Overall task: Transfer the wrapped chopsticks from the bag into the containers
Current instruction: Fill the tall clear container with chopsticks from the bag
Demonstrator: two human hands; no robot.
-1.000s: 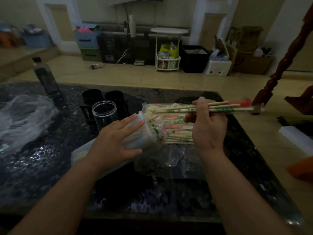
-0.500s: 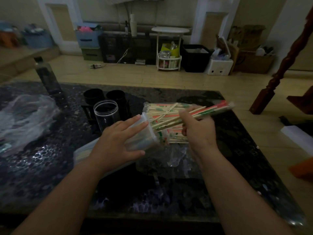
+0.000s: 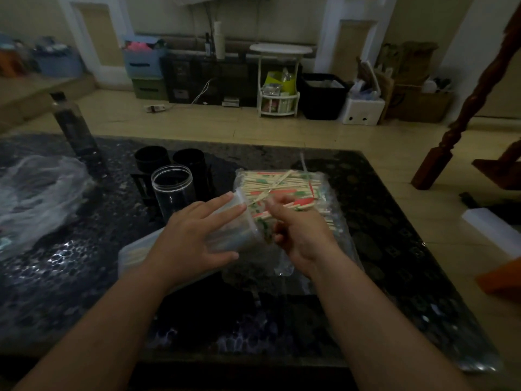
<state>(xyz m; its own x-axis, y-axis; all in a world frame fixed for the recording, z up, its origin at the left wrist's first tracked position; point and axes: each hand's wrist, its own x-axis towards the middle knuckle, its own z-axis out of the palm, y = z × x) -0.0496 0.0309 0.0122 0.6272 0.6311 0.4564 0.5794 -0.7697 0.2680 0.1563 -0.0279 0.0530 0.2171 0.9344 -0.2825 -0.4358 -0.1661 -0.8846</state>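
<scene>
A clear plastic bag [image 3: 284,184] full of wrapped chopsticks with red and green ends lies on the dark table. My left hand [image 3: 194,238] holds a clear container [image 3: 239,224] tipped on its side, mouth toward the bag, fingers spread over its wall. My right hand [image 3: 298,232] is at the container's mouth, fingers curled round a bunch of wrapped chopsticks [image 3: 263,218] whose tips are inside the container. An upright clear jar [image 3: 172,187] stands behind my left hand.
Two black cups [image 3: 169,160] stand behind the clear jar. A dark bottle [image 3: 74,128] and a crumpled clear plastic bag [image 3: 36,193] sit at the left. The table's right edge [image 3: 417,244] drops to the tiled floor; a wooden post [image 3: 465,108] stands beyond.
My right hand has swung the bunch of chopsticks down from above the bag and pushed it leftward into the mouth of the tipped container. My left hand has kept the container still.
</scene>
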